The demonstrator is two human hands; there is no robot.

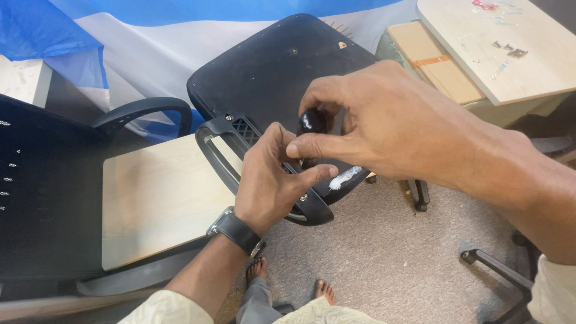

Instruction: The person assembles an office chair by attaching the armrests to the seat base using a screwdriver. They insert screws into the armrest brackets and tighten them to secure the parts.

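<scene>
We've got our right hand pinched shut on the smooth, slippery-looking black knob, left hand half-curled bracing the stiff armrest.

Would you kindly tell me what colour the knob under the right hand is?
The knob is glossy black, seen best in the head view.

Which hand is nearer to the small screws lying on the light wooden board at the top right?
Right. The right hand is just below-left of the screws; the left hand is lower and further left.
</scene>
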